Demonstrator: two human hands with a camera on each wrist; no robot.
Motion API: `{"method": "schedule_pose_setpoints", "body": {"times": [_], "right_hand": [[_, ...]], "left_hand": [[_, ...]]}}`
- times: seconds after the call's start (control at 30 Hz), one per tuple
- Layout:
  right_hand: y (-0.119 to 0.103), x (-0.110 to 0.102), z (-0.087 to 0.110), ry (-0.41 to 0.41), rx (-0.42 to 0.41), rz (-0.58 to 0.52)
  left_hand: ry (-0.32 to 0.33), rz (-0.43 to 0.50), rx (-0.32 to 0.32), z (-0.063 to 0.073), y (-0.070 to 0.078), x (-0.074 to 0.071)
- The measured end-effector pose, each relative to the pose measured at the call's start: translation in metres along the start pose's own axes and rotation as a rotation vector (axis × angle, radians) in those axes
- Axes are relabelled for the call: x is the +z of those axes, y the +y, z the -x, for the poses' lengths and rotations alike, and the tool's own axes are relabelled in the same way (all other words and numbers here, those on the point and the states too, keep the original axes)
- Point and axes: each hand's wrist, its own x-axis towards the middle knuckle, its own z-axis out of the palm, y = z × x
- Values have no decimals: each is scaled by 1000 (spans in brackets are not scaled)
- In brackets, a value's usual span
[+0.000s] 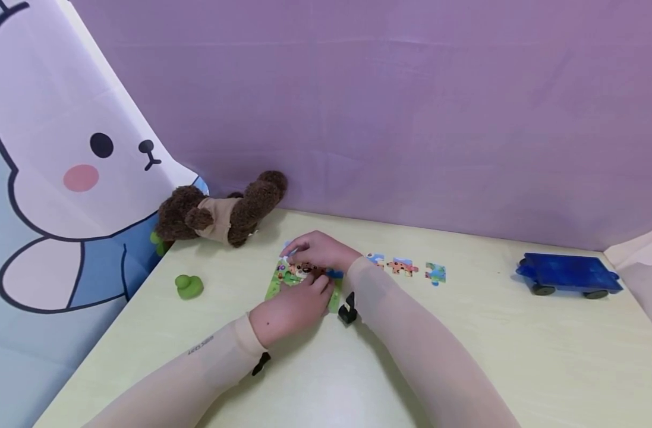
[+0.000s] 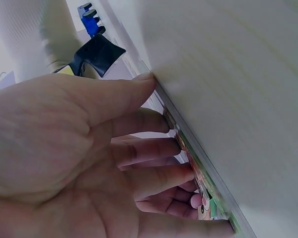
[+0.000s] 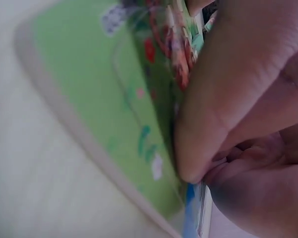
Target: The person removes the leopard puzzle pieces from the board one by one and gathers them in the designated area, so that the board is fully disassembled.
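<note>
A jigsaw puzzle board [image 1: 273,289] with a green border and a brown animal picture lies on the table, partly covered by both hands. My left hand [image 1: 296,309] reaches over its lower part; in the left wrist view its fairly straight fingers [image 2: 159,177] touch the board's surface, and the thumb lies by the edge. Over the upper part bends my right hand [image 1: 323,249]. In the right wrist view, its fingertip and thumb [image 3: 258,198] come close together at the board's blue edge. Whether a piece sits between them is hidden.
Several loose puzzle pieces, including a blue-green one [image 1: 435,273] and a spotted one [image 1: 402,266], lie right of the board. A green toy duck [image 1: 189,286] stands left, a brown plush toy [image 1: 219,211] lies behind, and a blue toy wagon [image 1: 569,273] stands far right.
</note>
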Motion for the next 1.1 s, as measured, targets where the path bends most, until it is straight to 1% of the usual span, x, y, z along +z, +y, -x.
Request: {"method": "schedule_pose_setpoints", "body": {"times": [0.1,0.3,0.43,0.6,0.77,0.97,1.1], "right_hand": [[-2,0,-1,2,0,-2],[-5,0,-6,-17,-2,44],[-7,2,-9,-22,8,58],[-11,5,-10,-19,5,101],[-12,5,-11,-2,28,126],[-11,3,-9,-3,27,73],[-9,1,-7,2,23,30]], "left_hand": [[-9,7,-3,0,-1,0],[-12,40,-7,0,-1,1],[-15,41,-11,1,-1,-1],[-12,15,-3,1,-1,-1],[-7,46,2,0,-1,-1],[-12,45,-1,1,-1,-2],[-17,62,-9,1,0,-3]]}}
